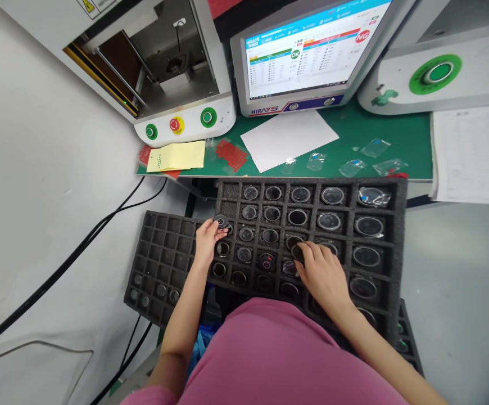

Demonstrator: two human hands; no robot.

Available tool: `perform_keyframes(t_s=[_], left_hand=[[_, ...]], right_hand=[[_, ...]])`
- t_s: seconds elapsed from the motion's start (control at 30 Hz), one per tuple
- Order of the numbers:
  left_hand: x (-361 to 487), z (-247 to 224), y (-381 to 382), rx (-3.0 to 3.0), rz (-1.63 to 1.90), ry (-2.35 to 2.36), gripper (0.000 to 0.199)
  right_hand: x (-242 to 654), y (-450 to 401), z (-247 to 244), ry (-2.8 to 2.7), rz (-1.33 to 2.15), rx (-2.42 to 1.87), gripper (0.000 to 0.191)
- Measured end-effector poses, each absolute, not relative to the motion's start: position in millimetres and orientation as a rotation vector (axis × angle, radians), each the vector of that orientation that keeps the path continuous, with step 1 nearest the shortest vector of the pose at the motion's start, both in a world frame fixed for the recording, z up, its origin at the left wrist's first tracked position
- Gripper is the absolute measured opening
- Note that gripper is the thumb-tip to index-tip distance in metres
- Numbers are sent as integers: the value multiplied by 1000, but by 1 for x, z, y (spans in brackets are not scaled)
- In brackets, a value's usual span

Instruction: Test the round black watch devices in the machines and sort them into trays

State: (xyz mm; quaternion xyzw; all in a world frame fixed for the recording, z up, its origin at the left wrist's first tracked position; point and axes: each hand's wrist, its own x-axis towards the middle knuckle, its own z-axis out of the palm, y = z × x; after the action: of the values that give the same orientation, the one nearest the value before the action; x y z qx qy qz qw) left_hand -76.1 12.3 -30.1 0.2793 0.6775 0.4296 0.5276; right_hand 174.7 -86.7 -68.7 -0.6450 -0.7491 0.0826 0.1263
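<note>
A dark foam tray (401, 236) with many square pockets lies in front of me, most pockets holding round, glass-faced discs. Near its left edge, my left hand (211, 239) pinches a small black round part (220, 221) whose face shows several small contacts. My right hand (322, 275) is over the middle of the tray, its fingers closed on the edge of a dark disc (297, 252) at a pocket. Another black part (266, 261) with a red mark sits in a pocket between my hands.
A second foam tray (152, 242) with a few clear discs is at the left. Behind are a green table (354, 126), a monitor (299, 56), a machine with buttons (185, 122), a yellow paper pad (176, 156), white paper (289, 138) and small plastic bags (375, 147).
</note>
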Motion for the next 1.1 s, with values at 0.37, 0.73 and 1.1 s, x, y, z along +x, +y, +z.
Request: perform_keyframes(t_s=[0.37, 0.73, 1.1], left_hand=[[-78, -62, 49, 893, 970, 1770, 12], [-76, -76, 59, 1468, 782, 1957, 13], [-84, -63, 53, 1903, 607, 1785, 12]], right_hand=[[176, -84, -71, -2171, 255, -1880, 25], [175, -83, -71, -2140, 291, -1883, 27], [175, -84, -73, -2144, 280, -1873, 25]])
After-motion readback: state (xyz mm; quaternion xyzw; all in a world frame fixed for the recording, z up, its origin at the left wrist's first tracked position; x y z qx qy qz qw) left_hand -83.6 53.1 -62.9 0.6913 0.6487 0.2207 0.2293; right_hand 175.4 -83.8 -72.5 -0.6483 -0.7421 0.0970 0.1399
